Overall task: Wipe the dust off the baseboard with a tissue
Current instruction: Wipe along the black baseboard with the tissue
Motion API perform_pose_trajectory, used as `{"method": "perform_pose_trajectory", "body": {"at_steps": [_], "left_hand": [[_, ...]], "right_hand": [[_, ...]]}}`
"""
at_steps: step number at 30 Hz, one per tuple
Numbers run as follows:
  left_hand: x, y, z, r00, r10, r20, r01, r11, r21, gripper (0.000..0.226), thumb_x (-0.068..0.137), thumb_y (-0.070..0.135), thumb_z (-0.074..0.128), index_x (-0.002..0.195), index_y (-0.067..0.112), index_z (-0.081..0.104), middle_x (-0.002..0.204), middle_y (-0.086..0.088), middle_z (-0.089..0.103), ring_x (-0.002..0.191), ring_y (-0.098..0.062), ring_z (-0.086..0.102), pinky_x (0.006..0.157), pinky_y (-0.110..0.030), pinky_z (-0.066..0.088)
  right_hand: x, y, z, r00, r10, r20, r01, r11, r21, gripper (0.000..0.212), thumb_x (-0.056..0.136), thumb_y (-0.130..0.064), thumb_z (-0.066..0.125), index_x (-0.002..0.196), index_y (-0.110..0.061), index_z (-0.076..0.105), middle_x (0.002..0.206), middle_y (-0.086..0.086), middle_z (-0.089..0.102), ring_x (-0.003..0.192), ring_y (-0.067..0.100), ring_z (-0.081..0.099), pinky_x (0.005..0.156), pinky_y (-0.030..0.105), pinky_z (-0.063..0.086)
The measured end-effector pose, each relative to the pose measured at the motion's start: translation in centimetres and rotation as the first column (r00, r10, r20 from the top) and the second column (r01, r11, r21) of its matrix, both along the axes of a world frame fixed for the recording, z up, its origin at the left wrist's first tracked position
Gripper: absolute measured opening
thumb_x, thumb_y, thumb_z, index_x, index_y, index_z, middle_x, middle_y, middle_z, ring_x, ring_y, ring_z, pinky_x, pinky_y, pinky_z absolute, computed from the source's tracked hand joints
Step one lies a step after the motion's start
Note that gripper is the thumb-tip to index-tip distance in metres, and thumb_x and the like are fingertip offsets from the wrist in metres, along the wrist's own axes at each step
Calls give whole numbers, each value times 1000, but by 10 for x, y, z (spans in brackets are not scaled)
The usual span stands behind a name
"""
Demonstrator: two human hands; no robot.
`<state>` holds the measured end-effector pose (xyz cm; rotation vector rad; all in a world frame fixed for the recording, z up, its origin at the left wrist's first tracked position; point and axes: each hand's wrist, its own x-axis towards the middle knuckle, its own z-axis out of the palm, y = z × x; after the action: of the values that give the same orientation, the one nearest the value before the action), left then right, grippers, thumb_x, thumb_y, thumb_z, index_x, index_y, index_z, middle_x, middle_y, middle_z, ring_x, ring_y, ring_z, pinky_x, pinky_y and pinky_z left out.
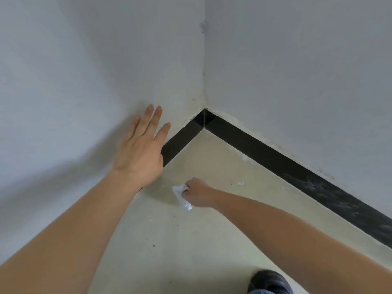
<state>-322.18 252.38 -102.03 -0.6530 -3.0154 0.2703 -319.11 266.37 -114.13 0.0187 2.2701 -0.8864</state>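
- The left grip (140, 151), left of centre in the frame, is lying open and flat against the left wall (74, 92). Its fingers are stretching straight toward the corner and are holding nothing.
- The right grip (197, 193), at the centre of the frame, is curling its fingers closed round a crumpled white tissue (182, 196).
- The tissue is bulging out of the left side of the right grip. It is sitting just below the left grip and just right of the left forearm (95, 219). Whether it is touching the floor (191, 240) cannot be told.
- The black baseboard (297, 166) is running in two strips that are meeting at the corner, upper centre of the frame. One strip is descending to the lower left and passing out of sight behind the left grip. The other is descending to the right edge of the frame.
- The right strip is showing pale grey streaks of dust toward the right of the frame. Near the corner both strips are looking darker and cleaner.
- The tissue is lying apart from every visible part of the baseboard.
- The right wall (297, 71) is filling the upper right of the frame, pale grey like the left wall.
- The beige floor is carrying a small white scrap (240, 183) right of the right grip, and dark specks (153, 245) are dotting the lower centre.
- A dark shoe (269, 281) is showing at the bottom edge, right of centre.
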Motion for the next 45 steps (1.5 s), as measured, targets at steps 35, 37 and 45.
{"method": "perform_pose_trajectory", "body": {"at_steps": [35, 37, 45], "left_hand": [[-70, 173, -61, 955, -256, -147, 291, 900, 324, 104, 80, 4, 52, 150, 36, -18, 158, -3, -24, 144, -33, -22, 117, -45, -7], [-64, 178, -63, 950, -270, -157, 309, 889, 339, 105, 78, 3, 52, 152, 33, -16, 159, -4, -22, 145, -33, -20, 117, -45, -6], [-35, 209, -71, 785, -518, -339, 606, 757, 247, 96, 76, 0, 51, 155, 20, 0, 161, -10, -5, 148, -31, -4, 120, -42, 2]], "right_hand": [[-4, 214, -13, 427, 887, 177, -352, -17, 936, 20, 70, -8, 61, 59, -18, 75, 84, 8, 70, 108, 22, 59, 98, 39, 43], [17, 233, -7, 385, 893, 234, -371, -82, 925, 21, 66, -6, 59, 53, -17, 72, 91, 14, 70, 107, 24, 60, 94, 43, 44], [98, 257, -2, 757, 616, 220, -343, 89, 935, 32, 76, -55, 51, 85, -32, 72, 87, -12, 64, 68, 0, 34, 78, 4, 24]]}}
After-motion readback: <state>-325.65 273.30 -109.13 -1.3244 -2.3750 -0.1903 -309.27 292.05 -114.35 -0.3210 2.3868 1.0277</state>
